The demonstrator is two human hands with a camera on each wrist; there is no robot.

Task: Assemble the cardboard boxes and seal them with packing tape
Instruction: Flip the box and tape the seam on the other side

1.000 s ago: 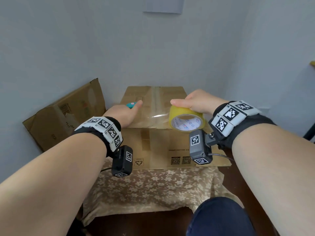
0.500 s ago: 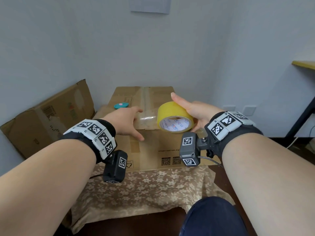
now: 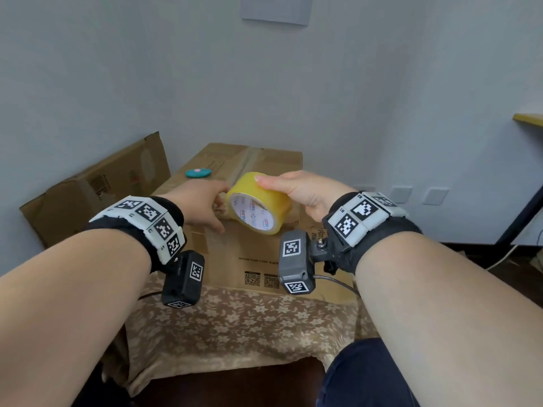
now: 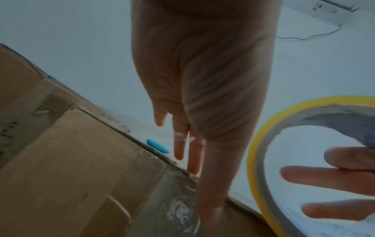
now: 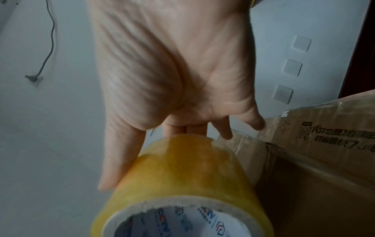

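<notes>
Tape roll [image 3: 258,202] now higher, between hands.

A teal object [image 3: 198,173] and tape roll [image 3: 258,203] occupy the box top [image 3: 273,160].

Plain rm: bare walls [image 3: 117,69], floral cloth [image 3: 235,324], wall sockets [image 3: 401,194].

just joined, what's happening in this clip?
A person is taping a cardboard box shut on a cloth-covered table. The right hand holds a yellow tape roll just above the box top, thumb on its outer face. The left hand, fingers straight, reaches along the taped centre seam beside the roll. A small teal object lies on the box top, and another box leans against the wall to the left.
</notes>
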